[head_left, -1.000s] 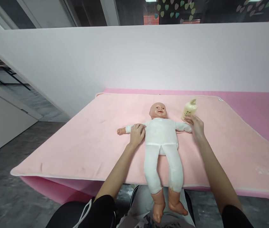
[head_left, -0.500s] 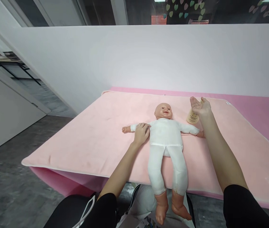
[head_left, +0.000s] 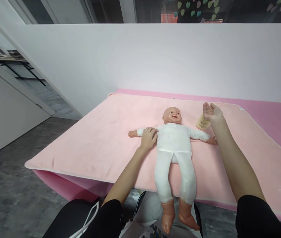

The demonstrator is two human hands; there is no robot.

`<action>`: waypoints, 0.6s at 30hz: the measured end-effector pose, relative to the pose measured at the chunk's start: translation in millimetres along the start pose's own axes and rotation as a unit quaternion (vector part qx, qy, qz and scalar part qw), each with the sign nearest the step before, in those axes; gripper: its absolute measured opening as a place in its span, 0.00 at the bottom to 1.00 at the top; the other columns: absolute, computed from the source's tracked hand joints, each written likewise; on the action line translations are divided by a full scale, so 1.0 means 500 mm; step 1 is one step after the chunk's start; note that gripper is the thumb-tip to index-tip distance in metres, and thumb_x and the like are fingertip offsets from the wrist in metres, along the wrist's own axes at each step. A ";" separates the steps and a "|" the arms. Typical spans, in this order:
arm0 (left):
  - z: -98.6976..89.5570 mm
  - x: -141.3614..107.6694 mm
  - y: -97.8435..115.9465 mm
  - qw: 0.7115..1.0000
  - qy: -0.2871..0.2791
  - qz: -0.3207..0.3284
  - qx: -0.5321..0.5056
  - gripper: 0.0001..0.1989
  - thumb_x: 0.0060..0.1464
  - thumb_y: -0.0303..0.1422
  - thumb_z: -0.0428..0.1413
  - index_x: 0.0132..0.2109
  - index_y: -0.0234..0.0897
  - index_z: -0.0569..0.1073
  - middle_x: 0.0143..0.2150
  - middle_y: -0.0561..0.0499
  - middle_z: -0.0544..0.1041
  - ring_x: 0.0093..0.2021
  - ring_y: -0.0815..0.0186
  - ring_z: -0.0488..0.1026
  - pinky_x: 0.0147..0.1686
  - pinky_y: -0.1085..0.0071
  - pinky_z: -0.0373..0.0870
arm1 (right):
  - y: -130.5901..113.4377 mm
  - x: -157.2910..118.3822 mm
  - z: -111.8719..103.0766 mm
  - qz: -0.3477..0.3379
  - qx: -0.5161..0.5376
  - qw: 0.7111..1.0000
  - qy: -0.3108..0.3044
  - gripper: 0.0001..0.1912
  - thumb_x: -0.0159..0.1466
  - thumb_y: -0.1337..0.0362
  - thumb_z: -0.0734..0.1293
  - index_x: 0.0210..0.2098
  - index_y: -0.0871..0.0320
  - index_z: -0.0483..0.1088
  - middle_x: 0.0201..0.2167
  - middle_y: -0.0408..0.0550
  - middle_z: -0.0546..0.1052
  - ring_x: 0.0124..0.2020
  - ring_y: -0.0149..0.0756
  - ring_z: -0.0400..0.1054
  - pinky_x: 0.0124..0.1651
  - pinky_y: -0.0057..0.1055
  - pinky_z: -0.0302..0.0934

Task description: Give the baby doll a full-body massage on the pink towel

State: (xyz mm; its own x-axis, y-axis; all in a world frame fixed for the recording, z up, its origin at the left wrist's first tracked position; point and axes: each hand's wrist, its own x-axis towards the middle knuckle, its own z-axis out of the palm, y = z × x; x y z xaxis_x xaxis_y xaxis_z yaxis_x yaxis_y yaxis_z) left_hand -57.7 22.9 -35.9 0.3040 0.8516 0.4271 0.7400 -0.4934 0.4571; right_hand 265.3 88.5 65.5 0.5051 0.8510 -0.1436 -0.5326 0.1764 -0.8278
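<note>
A baby doll (head_left: 173,138) with a bald head, white cloth body and bare feet lies on its back, its arms spread and its feet hanging past the table's near edge. My left hand (head_left: 148,137) rests over the doll's upper arm against its side, fingers bent around it; the thumb is hidden. Raised at the right, my right hand (head_left: 213,113) is open, palm turned up and fingers slightly cupped, with no object visible in it. Just behind it, a pale yellow bottle (head_left: 202,123) with dark print is partly covered by the hand.
A light pink blanket (head_left: 93,138) covers most of the table, over a darker pink cloth (head_left: 274,115). A white wall (head_left: 140,59) rises directly behind. Below the near edge stands a black chair (head_left: 66,218), with a white cable (head_left: 91,216) beside my left sleeve.
The view has shifted slightly. My right hand has moved a little to the right, showing more of the bottle. My left hand stays on the doll's arm.
</note>
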 end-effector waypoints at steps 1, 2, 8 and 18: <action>0.000 0.000 0.000 1.000 0.000 0.000 -0.001 0.10 0.55 0.28 0.46 0.40 0.38 0.71 0.41 0.48 0.72 0.45 0.59 0.65 0.47 0.62 0.59 | -0.004 -0.007 0.003 0.019 0.009 1.000 0.016 0.13 0.67 0.66 0.50 0.28 0.58 0.59 0.26 0.43 0.68 0.25 0.22 0.68 0.31 0.17 0.69; 0.000 0.000 -0.001 1.000 0.000 0.000 -0.001 0.10 0.55 0.28 0.46 0.40 0.38 0.71 0.41 0.48 0.72 0.45 0.59 0.65 0.47 0.62 0.59 | -0.007 -0.013 0.006 0.030 0.015 0.999 0.027 0.14 0.67 0.65 0.49 0.28 0.58 0.59 0.26 0.43 0.67 0.25 0.21 0.68 0.31 0.17 0.69; 0.002 -0.001 -0.003 1.000 0.005 0.004 0.003 0.10 0.56 0.28 0.46 0.40 0.38 0.71 0.41 0.48 0.72 0.44 0.60 0.64 0.47 0.63 0.59 | -0.009 -0.049 0.020 0.030 0.026 0.996 0.083 0.14 0.67 0.62 0.52 0.28 0.59 0.61 0.26 0.43 0.68 0.25 0.21 0.67 0.30 0.17 0.68; 0.002 -0.001 -0.002 1.000 0.011 0.008 0.003 0.09 0.55 0.27 0.47 0.40 0.38 0.71 0.41 0.49 0.72 0.44 0.61 0.64 0.47 0.64 0.59 | -0.005 -0.067 0.020 0.019 -0.051 0.995 0.080 0.16 0.66 0.60 0.54 0.30 0.63 0.66 0.21 0.45 0.70 0.23 0.25 0.67 0.31 0.23 0.68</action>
State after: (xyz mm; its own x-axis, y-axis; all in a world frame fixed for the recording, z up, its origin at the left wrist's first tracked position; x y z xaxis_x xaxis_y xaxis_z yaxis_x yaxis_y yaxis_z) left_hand -57.9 23.1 -37.2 0.3027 0.8399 0.4504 0.7389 -0.5053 0.4457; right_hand 243.3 64.6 77.8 0.5920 0.7647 -0.2544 -0.4857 0.0867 -0.8698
